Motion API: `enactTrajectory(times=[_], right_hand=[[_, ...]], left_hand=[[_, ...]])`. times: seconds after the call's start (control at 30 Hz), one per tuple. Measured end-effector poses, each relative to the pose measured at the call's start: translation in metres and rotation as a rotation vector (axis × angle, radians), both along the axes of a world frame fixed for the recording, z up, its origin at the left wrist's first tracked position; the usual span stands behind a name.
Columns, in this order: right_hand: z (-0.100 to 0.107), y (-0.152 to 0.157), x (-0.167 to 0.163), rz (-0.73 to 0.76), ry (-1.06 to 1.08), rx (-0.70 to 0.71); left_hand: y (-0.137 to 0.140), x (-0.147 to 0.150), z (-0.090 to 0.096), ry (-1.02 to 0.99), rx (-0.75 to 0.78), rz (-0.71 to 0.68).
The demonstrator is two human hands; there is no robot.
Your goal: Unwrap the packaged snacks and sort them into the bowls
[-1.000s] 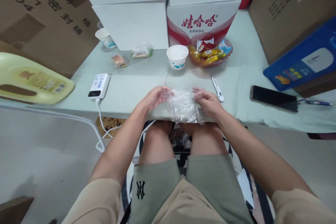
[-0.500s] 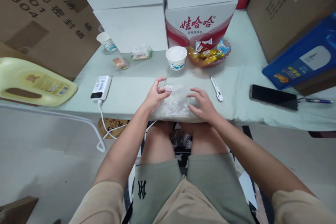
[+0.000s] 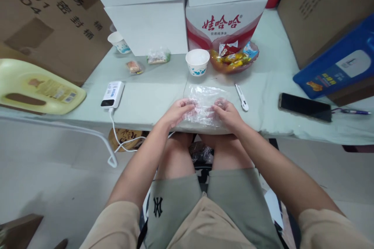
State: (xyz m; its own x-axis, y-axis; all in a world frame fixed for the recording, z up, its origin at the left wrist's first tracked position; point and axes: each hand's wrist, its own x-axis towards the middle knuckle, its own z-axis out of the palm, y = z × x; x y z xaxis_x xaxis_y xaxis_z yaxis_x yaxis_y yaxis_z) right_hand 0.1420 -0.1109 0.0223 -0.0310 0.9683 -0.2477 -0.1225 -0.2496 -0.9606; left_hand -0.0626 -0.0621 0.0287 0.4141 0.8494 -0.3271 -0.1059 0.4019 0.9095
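Observation:
A crinkled sheet of clear plastic film [image 3: 203, 95], perhaps a bag, is spread between my hands at the table's front edge. My left hand [image 3: 181, 112] pinches its left side between thumb and fingers. On the opposite side my right hand [image 3: 227, 113] grips the film the same way, its fingers partly seen through the plastic. Just beyond the film stands a white paper cup [image 3: 198, 62] with a blue pattern. A white utility knife [image 3: 242, 97] lies to the right of my right hand.
Behind the cup sit a bowl of wrapped snacks [image 3: 235, 58] and white cartons [image 3: 224, 23]. Leftward are a power bank [image 3: 112, 94] on a cable, two small wrapped foods [image 3: 158, 56], another paper cup [image 3: 119, 42] and a yellow jug [image 3: 41, 87]. A phone [image 3: 304, 107] and blue jug [image 3: 339, 60] are right.
Both hands have closed on the clear film. Half a second ago the right hand's fingers were spread apart; the film is now stretched wider and lies farther forward.

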Motion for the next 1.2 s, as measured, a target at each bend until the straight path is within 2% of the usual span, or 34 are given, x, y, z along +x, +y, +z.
enactTrajectory(times=[0.1, 0.17, 0.27, 0.5, 0.6, 0.67, 0.8, 0.9, 0.93, 1.0, 1.1, 1.13, 1.2], right_hand=[[0.001, 0.0, 0.005, 0.007, -0.096, -0.005], [0.001, -0.001, 0.008, 0.013, -0.135, 0.012], [0.002, -0.003, 0.011, 0.025, -0.136, 0.045], [-0.002, -0.005, 0.02, -0.031, 0.127, -0.029], [-0.005, -0.006, 0.028, -0.007, 0.236, -0.059], [-0.006, -0.006, 0.032, 0.02, 0.232, -0.062], [-0.008, -0.005, 0.03, -0.067, 0.06, -0.018], [-0.013, -0.002, 0.024, -0.136, -0.011, 0.025], [-0.014, 0.0, 0.022, -0.189, -0.021, 0.042], [-0.017, 0.003, 0.02, -0.298, -0.017, 0.081], [-0.016, 0.005, 0.019, -0.357, -0.028, 0.133], [-0.014, 0.004, 0.02, -0.363, -0.066, 0.166], [-0.009, 0.001, 0.02, -0.361, -0.182, 0.278]], left_hand=[[0.002, 0.0, 0.0, 0.105, 0.112, -0.011], [0.004, -0.002, 0.001, 0.119, 0.084, -0.06], [0.007, -0.001, 0.004, 0.082, 0.006, -0.044], [0.012, -0.001, -0.001, -0.067, -0.088, 0.05], [0.014, -0.004, -0.004, -0.108, -0.171, 0.031], [0.014, -0.005, -0.005, -0.078, -0.16, -0.011], [0.014, -0.002, -0.003, 0.095, 0.098, -0.12], [0.017, 0.001, -0.001, 0.109, 0.211, -0.127], [0.018, 0.002, 0.0, 0.119, 0.242, -0.079], [0.019, 0.004, 0.002, 0.181, 0.346, 0.103], [0.014, 0.009, 0.008, 0.335, 0.557, 0.388], [0.01, 0.011, 0.011, 0.384, 0.621, 0.412], [0.0, 0.019, 0.015, 0.451, 0.73, 0.347]])
